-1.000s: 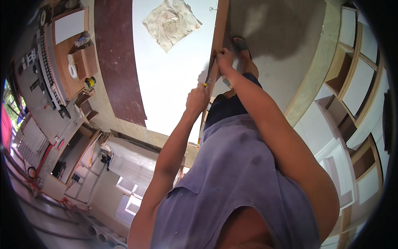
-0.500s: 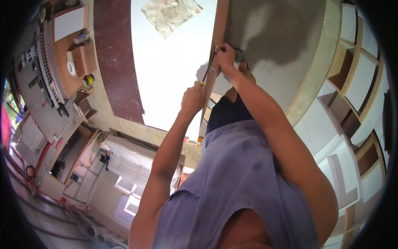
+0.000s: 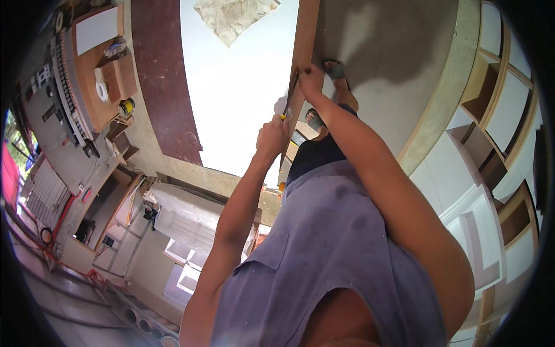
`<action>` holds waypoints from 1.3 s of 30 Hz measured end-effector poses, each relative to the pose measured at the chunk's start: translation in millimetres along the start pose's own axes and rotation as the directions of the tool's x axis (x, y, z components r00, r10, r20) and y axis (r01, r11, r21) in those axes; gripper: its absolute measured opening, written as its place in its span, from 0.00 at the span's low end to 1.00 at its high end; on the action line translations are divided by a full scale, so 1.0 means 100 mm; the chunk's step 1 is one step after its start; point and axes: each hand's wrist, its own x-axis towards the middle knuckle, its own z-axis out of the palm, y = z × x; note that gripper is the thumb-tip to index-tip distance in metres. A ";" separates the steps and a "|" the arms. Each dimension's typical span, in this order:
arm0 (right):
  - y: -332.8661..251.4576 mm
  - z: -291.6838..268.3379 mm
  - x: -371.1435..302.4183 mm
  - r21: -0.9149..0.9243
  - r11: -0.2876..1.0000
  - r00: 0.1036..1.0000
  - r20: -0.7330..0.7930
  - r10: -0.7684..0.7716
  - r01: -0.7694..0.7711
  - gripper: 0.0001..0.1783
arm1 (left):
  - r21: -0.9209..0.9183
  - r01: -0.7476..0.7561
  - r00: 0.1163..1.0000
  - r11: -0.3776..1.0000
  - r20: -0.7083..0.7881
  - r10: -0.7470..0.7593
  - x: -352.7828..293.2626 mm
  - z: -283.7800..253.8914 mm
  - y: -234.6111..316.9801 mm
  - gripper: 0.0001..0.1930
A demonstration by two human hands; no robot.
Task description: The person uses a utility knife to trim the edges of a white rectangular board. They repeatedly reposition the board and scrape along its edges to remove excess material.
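Observation:
My left hand [image 3: 273, 137] is closed around the yellow handle of a long, thin, dark tool that looks like a file [image 3: 291, 95]. At the tool's far end, my right hand [image 3: 312, 82] pinches its tip between thumb and fingers. The file lies slantwise along the right edge of a large white panel [image 3: 243, 98], where the panel meets a brown side strip [image 3: 307, 34]. Pale curled shavings show beside the file near my left hand. A stained beige cloth [image 3: 234, 20] lies on the panel's far part.
A dark red-brown board [image 3: 159, 81] extends left of the panel. Farther left stand a wooden bench with a tape roll [image 3: 102, 89] and a yellow-black spool [image 3: 126, 107]. White and wood cabinets [image 3: 509, 121] line the right. My sandalled feet [image 3: 315, 120] stand beside the panel.
My right hand has shifted slightly back toward me and to the left at the file's tip. My left hand stays on the handle. Both sandalled feet now show more fully.

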 end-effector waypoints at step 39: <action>0.81 -0.01 -0.91 -0.094 0.996 0.997 0.073 -0.004 0.010 0.11 | -0.030 -0.001 0.999 1.000 0.044 0.003 -0.83 0.58 -0.81 0.17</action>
